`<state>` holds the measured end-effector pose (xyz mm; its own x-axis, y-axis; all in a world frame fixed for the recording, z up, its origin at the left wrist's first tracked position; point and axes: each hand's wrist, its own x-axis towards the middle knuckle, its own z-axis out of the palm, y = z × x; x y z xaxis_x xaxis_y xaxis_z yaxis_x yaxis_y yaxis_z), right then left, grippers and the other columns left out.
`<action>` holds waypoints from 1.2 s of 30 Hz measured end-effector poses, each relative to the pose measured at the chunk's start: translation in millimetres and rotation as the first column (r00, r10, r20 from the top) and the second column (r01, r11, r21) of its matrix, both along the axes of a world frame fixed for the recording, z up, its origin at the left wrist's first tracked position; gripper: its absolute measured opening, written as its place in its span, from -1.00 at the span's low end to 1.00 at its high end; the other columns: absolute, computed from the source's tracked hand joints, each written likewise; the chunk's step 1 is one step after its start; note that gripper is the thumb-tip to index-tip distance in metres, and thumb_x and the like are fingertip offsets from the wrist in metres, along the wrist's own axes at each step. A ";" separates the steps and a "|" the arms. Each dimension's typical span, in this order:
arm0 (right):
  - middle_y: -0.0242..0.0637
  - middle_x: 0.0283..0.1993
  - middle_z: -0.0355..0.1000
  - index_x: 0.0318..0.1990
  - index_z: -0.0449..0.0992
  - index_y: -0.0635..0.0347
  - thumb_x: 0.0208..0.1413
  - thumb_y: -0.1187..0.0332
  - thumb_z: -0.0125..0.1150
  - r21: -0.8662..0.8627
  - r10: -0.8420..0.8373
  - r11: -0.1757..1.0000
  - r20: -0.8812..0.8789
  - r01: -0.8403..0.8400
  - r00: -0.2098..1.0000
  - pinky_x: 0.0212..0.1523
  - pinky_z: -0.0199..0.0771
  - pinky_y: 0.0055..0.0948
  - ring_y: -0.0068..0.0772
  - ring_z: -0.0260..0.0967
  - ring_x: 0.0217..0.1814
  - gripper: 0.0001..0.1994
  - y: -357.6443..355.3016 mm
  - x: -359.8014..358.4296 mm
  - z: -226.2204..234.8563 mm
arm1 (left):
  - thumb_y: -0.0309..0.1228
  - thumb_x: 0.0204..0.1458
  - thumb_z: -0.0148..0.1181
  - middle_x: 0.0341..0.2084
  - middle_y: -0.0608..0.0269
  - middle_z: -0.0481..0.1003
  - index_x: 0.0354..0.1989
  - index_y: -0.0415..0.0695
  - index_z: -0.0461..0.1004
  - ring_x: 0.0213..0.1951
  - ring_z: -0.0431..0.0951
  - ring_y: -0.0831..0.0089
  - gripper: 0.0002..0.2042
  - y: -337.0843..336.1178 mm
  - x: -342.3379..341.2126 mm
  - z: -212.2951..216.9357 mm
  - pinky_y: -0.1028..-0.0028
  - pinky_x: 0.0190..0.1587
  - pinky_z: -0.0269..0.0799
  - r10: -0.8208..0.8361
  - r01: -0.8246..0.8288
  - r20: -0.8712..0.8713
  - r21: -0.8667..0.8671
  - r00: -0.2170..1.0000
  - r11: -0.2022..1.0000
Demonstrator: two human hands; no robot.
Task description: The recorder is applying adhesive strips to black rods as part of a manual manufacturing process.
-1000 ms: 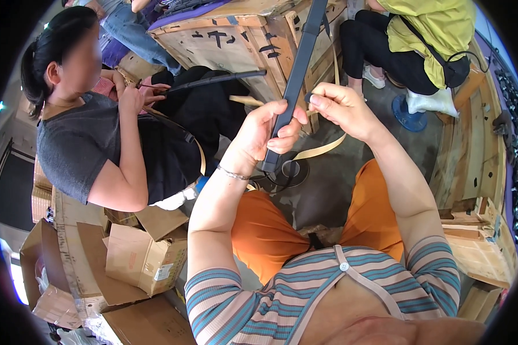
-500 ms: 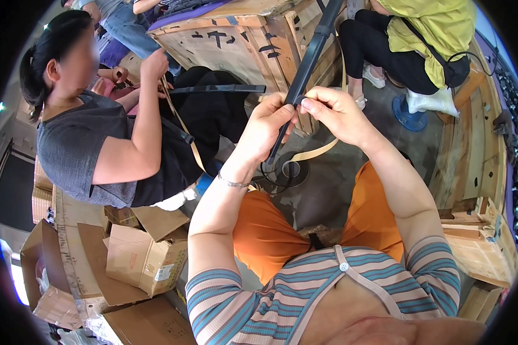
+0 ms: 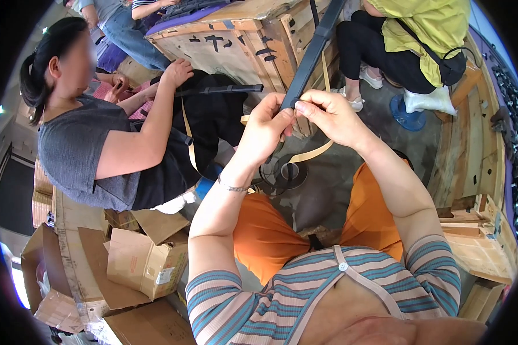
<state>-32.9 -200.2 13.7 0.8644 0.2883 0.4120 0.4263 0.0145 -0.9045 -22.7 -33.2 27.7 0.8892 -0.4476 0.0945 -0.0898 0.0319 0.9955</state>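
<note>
A long dark strip [image 3: 311, 60], perhaps a plastic profile or trim, slants from the top of the view down to my fingers. My left hand [image 3: 267, 123] pinches it near its lower end, thumb on top. My right hand [image 3: 331, 115] meets the left one there, thumb and forefinger closed at the strip's edge; any small piece between those fingertips is too small to make out. A pale yellow tape [image 3: 313, 153] loops down behind my right hand towards a dark round ring [image 3: 294, 172] on the floor.
At my left a seated co-worker in grey [image 3: 92, 144] has another dark strip [image 3: 221, 89] and a yellow tape [image 3: 188, 135]. Cardboard boxes [image 3: 138, 261] stand lower left. A wooden crate [image 3: 242, 46] is ahead; a person in yellow [image 3: 426, 34] sits beyond, near a blue stool [image 3: 407, 115].
The dark strip has slid up and away from me, so less of it shows below my hands. My right hand has shifted slightly left. The co-worker's raised hand has moved right.
</note>
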 end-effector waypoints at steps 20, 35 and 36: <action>-0.56 -0.57 0.20 -0.42 0.40 0.25 0.15 0.30 0.00 -0.028 -0.035 0.999 0.040 0.037 0.999 -0.49 0.11 -0.68 -0.76 0.05 -0.51 -0.79 -2.0 1.7 -0.9 | -0.47 0.07 -0.01 -0.53 0.38 0.34 -0.27 -0.20 0.34 -0.56 0.29 0.68 -0.90 0.3 -0.6 1.0 0.71 -0.53 0.19 0.008 -0.008 -0.007 0.028 1.000 1.000; -0.55 -0.52 0.28 -0.43 0.41 0.25 0.15 0.30 0.01 -0.029 -0.018 0.999 -0.017 0.018 1.000 -0.46 0.17 -0.69 -0.77 0.09 -0.49 -0.79 -7.6 5.7 -1.8 | -0.30 0.15 -0.23 -0.56 0.36 0.38 -0.28 -0.20 0.36 -0.58 0.31 0.65 -0.74 1.1 1.8 5.5 0.68 -0.55 0.19 0.002 -0.018 -0.200 -0.077 0.980 0.997; -0.55 -0.52 0.28 -0.43 0.41 0.25 0.15 0.30 0.01 -0.031 -0.027 0.999 -0.027 0.026 0.999 -0.46 0.17 -0.69 -0.77 0.09 -0.49 -0.79 -7.4 6.2 -2.0 | -0.22 0.17 -0.32 -0.56 0.33 0.38 -0.28 -0.20 0.37 -0.58 0.32 0.62 -0.65 0.7 3.0 5.8 0.64 -0.53 0.22 0.003 -0.009 -0.156 -0.037 0.988 0.999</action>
